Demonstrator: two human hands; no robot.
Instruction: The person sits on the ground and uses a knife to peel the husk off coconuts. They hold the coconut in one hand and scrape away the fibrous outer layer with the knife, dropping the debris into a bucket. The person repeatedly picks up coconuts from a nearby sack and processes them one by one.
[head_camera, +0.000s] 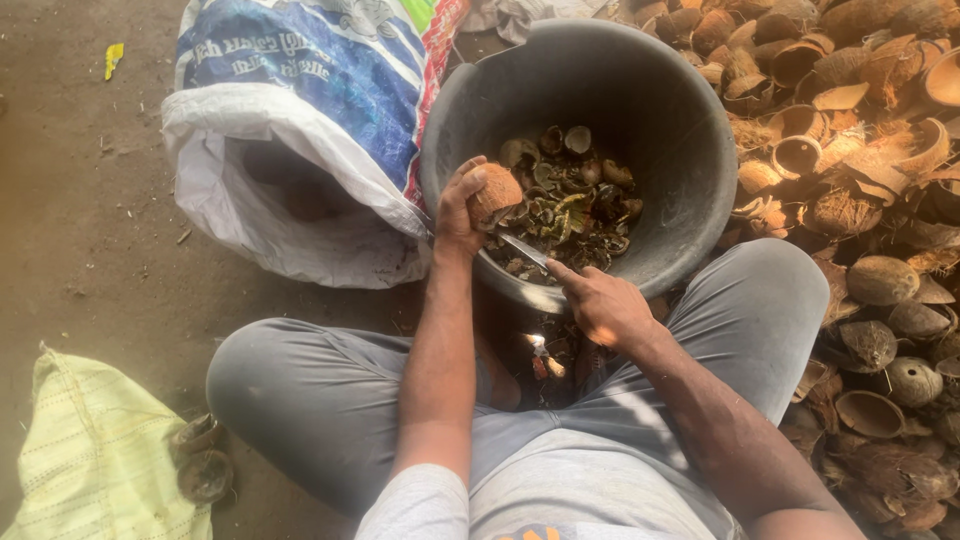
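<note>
Left hand (458, 212) grips coconut (495, 193) over near rim of tub (690, 180). Right hand (600, 300) closed on knife (522, 248), tip under coconut. Suggest shallow strokes away from thumb, scraps dropping into tub, sack (300, 120) left of it.

knife (522, 248) handle hidden in right hand (603, 303), shell pile (860, 190) cropped

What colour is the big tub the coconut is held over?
Dark grey, almost black; the tub shows best in the head view.
</note>
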